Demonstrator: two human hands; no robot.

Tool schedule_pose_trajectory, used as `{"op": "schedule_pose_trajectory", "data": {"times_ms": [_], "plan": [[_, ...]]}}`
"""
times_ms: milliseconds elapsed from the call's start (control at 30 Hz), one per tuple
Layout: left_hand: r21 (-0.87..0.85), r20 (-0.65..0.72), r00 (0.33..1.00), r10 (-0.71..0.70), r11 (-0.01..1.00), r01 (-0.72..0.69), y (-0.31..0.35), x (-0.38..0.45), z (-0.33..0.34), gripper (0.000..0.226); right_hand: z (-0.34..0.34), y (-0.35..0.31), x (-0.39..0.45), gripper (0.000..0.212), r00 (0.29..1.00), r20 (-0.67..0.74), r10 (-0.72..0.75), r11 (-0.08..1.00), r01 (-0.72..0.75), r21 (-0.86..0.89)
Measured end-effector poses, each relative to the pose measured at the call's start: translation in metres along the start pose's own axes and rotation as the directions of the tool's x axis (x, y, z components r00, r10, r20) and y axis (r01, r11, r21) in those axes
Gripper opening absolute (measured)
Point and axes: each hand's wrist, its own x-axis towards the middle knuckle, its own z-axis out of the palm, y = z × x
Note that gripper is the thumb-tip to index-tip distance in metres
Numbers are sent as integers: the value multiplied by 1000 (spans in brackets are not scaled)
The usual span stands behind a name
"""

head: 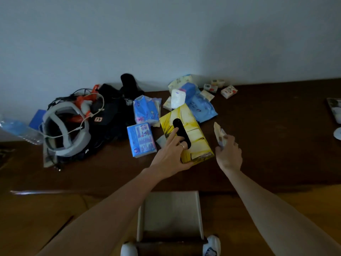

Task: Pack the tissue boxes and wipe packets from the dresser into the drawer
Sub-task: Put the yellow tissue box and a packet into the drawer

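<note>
Gripping, left hand [170, 154]: clasps near end of yellow cardboard tissue box [191, 132] with dark oval slot, on brown wooden dresser top [267, 145].
Right hand [228, 152]: closed on small pale wipe packet [219, 133], raised right of box.
White open drawer [170, 215]: below, interior bare.
Hard to read: packet's print blurred; blue packs [142, 139] beyond dim.

Both forearms are bare, a thin ring [181, 145] circles one left finger, and white shoes [212, 245] show below.

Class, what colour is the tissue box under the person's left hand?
Yellow with black streaks, in the head view: tissue box, left hand.
</note>
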Motion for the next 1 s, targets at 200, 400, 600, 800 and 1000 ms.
{"op": "schedule_pose_trajectory", "data": {"times_ms": [200, 400, 600, 800, 1000], "plan": [[-116, 297, 948, 112, 990, -81, 6, -104, 3, 60, -18, 27, -115, 41, 985, 23, 171, 952, -171, 254], [-107, 550, 812, 193, 981, -160, -35, -197, 78, 60, 11, 87, -215, 43, 993, -48, 105, 982, -96, 165], [-72, 647, 760, 68, 997, -28, -110, -239, 195, 65, 114, 164, -229, 26, 982, 182, 53, 999, -51, -20], [-25, 607, 794, -47, 997, 79, -212, -229, 337, 60, 275, 209, -163, 16, 847, 523, 91, 994, -47, -97], [154, 545, 833, -90, 988, 5, -294, -220, 462, 67, 420, 248, -114, 48, 783, 614, 104, 994, -61, -91]]}}
